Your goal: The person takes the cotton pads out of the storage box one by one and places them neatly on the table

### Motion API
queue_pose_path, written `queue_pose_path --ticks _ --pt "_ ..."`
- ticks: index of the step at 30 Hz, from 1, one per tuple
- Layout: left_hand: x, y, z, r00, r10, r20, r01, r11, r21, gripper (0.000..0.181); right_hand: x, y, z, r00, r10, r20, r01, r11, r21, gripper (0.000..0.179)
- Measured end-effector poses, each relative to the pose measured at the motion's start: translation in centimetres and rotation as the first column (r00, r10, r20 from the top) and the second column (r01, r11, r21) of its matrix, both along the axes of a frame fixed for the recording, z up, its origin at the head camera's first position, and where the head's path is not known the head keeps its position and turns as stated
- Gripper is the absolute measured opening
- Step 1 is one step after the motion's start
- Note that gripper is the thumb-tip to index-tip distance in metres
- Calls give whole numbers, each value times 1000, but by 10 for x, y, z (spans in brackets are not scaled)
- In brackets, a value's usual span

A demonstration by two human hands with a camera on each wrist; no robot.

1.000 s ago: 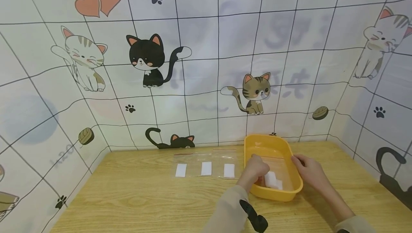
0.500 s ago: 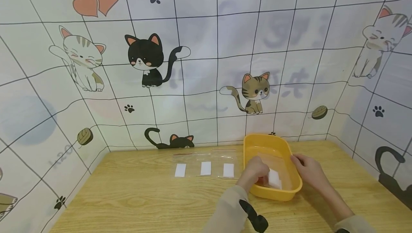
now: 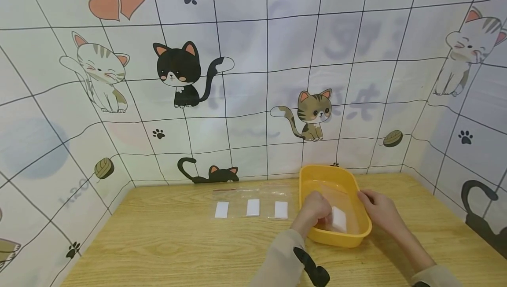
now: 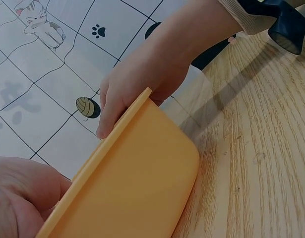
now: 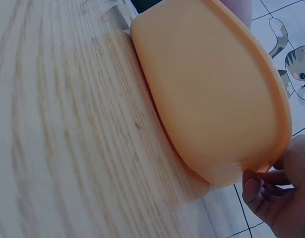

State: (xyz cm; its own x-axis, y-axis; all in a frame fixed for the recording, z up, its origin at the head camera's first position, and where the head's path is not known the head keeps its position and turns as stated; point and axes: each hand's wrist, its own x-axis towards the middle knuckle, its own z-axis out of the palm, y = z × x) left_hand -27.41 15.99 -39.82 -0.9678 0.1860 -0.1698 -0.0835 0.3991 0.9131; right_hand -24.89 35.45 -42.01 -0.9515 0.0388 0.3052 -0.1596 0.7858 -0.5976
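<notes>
A yellow plastic tray [image 3: 356, 239] stands at the right of the table. Inside it lie clear plastic zip bags with white rectangular pieces [image 3: 339, 220] in them. My left hand [image 3: 316, 207] reaches over the tray's near left side, fingers curled down at the bags beside the white pieces; its fingertips are mostly hidden. On the opposite side my right hand [image 3: 381, 210] grips the tray's rim. In the right wrist view the right hand [image 5: 271, 196] pinches that rim between thumb and fingers. The left wrist view shows the left hand [image 4: 26, 196] partly behind the tray's wall [image 4: 137, 173].
Left of the tray, three clear zip bags lie in a row on the wooden table [image 3: 178, 243], each with a white rectangle: the left one [image 3: 222, 210], the middle one [image 3: 253, 207], the right one [image 3: 281, 210]. A cat-patterned cloth wall [image 3: 245, 80] borders the table's back.
Inside the tray, the topmost bag has turned and shifted slightly, and its white pieces now overlap more closely. My left hand's fingers moved slightly; the right hand stayed on the rim.
</notes>
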Motion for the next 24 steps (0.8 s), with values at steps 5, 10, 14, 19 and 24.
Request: queue_pose_path --ticks 5,10,14,19,24 --pt "-1 2 -1 1000 25 9 -26 998 59 23 0 1 0 1000 2 -7 -2 1000 4 42" --pt "-2 1 -3 998 54 -12 -52 994 96 26 1 0 1 1000 3 -8 -3 1000 4 41" --pt "-1 1 -1 998 65 -20 -63 993 98 26 1 -1 1 1000 -2 3 2 1000 3 42" --pt "0 0 0 996 69 -48 -64 991 114 23 1 -2 1 1000 -3 15 3 1000 -2 43" --pt "0 -1 0 993 68 -99 -53 988 144 20 0 -2 1 1000 -6 8 6 1000 5 42"
